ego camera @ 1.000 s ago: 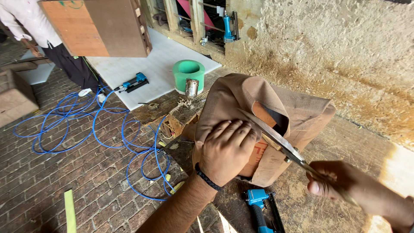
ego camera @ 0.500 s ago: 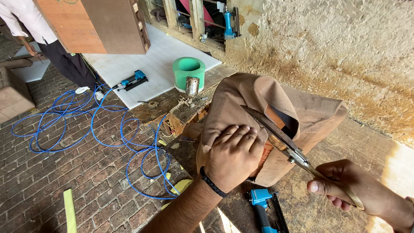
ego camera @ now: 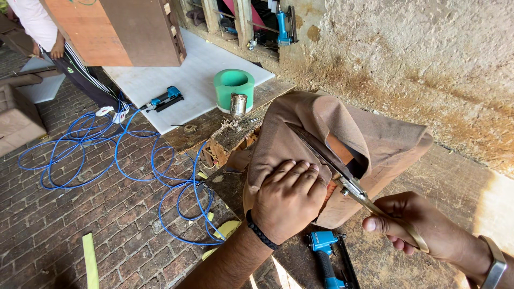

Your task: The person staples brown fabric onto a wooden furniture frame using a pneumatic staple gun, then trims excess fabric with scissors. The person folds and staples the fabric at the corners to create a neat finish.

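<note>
Scissors (ego camera: pixel 342 174) in the right hand (ego camera: pixel 423 230), gripped tight, have blades partway into the brown cloth (ego camera: pixel 342 134) on the desk (ego camera: pixel 385 262), the left hand (ego camera: pixel 289 200) lies flat on it, so cutting looks begun but far from done.

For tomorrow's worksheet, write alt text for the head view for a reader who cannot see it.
A left hand presses brown fabric flat while the right hand cuts it with scissors. Blue hose coils on the brick floor.
</note>
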Available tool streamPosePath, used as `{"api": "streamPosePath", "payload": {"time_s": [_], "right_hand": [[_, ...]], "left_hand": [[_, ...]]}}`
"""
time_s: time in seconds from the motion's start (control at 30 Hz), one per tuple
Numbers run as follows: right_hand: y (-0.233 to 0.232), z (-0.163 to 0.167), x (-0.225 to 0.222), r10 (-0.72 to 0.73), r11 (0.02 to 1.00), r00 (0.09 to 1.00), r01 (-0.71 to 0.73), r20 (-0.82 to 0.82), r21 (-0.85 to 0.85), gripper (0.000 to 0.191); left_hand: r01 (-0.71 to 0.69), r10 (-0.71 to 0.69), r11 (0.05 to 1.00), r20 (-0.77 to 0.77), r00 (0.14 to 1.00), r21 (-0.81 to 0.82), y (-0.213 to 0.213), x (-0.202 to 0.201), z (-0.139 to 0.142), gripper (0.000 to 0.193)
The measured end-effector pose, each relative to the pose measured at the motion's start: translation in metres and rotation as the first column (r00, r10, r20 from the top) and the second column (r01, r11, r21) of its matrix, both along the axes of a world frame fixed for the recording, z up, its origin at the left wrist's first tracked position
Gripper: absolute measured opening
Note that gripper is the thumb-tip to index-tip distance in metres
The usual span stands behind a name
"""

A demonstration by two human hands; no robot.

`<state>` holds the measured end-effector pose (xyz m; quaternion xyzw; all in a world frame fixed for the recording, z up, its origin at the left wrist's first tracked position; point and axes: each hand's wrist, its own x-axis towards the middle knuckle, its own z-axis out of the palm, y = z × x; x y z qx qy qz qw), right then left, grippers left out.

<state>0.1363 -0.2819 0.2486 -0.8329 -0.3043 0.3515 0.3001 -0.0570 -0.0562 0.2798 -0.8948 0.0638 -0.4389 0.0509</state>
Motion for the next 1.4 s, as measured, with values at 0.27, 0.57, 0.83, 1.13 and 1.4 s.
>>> {"api": "streamPosePath", "payload": {"time_s": [0.27,0.57,0.83,1.13,1.4], "right_hand": [[0.005,-0.001,-0.012,-0.029,0.999,0.996,0.032,-0.082,0.044,0.048],[-0.001,-0.018,-0.025,-0.067,0.99,0.993,0.077,-0.095,0.115,0.046],[-0.021,-0.05,-0.038,-0.228,0.942,0.949,0.271,-0.217,0.197,0.045],[-0.014,-0.08,-0.038,-0.447,0.828,0.824,0.528,-0.349,0.186,0.044],[0.013,-0.081,-0.067,-0.348,0.868,0.871,0.439,-0.347,0.232,0.044]], "left_hand": [[0.043,-0.043,0.999,0.003,0.999,-0.013,-0.002,-0.005,0.005,0.018],[0.344,-0.238,0.859,0.3,0.924,-0.38,-0.014,-0.031,0.055,0.018],[0.254,0.01,0.576,0.317,0.948,-0.777,0.104,-0.041,0.106,0.033],[-0.062,0.068,0.968,0.019,0.997,-0.244,0.073,-0.009,0.098,0.09],[-0.415,0.282,0.903,-0.568,0.773,-0.116,0.09,0.068,0.126,0.085]]}}
